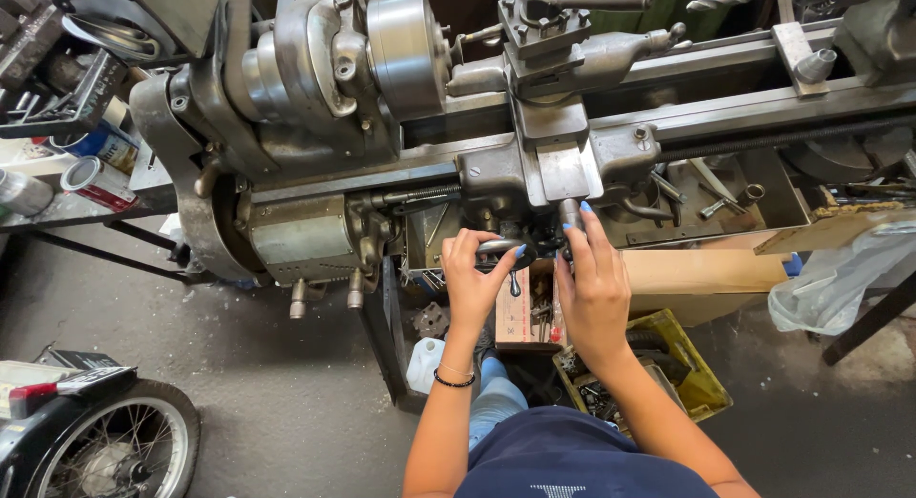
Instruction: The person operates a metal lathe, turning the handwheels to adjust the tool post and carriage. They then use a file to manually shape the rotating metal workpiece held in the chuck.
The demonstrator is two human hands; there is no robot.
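A grey metal lathe [401,107] fills the upper half of the view, its chuck [405,50] to the left and the tool post [544,21] on the carriage [549,159] near the middle. Beneath the bed sits a yellow crate [701,379] of metal parts and a cardboard box [520,317]; a wheel of a motorbike [105,450] shows at the lower left, and a plastic bag [840,279] lies to the right.

The 2 hands meet at the front of the carriage. The left hand [472,283] is closed around the rim of the carriage handwheel [506,250], fingers curled over it. The right hand [593,288] lies just beside it with fingers stretched nearly straight up against a small dark handle [570,215]; whether it grips that handle I cannot tell.

The handwheel looks like solid steel, stiff and heavy to turn, probably oily and a little slippery. Its rim, or the short knob hanging under it, seems the sound place to hold.
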